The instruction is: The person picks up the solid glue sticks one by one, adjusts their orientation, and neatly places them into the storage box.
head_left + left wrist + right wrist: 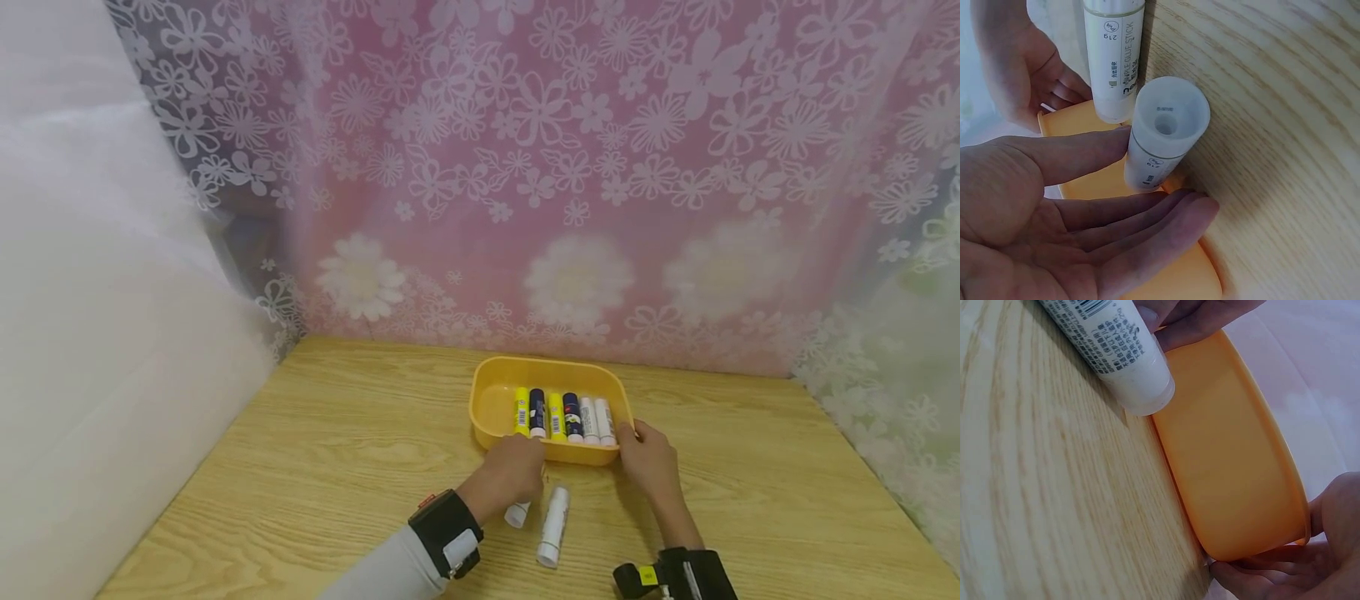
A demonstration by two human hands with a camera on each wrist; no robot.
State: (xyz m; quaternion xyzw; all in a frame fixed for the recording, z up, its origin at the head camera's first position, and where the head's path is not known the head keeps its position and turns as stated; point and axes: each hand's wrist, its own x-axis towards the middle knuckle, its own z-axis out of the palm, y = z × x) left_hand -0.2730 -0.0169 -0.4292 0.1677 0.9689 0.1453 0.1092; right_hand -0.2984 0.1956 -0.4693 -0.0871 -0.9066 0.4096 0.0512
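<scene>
A yellow plastic tray (491,408) holds a row of glue sticks: two yellow (556,417), two dark blue (572,417) and two white (604,421). My right hand (651,462) grips its front right corner, also seen in the right wrist view (1335,544). In front of the tray, my left hand (510,471) is around the upper end of a white glue stick (1169,122). Its thumb touches that stick, and the nearly straight fingers (1141,231) lie along the other side. Another white glue stick (553,529) lies beside it on the table.
The wood-grain table (337,467) meets a pink, flower-printed curtain (570,167) behind the tray. A white sheet (112,292) hangs along the left side. Black camera straps (446,533) are on both wrists.
</scene>
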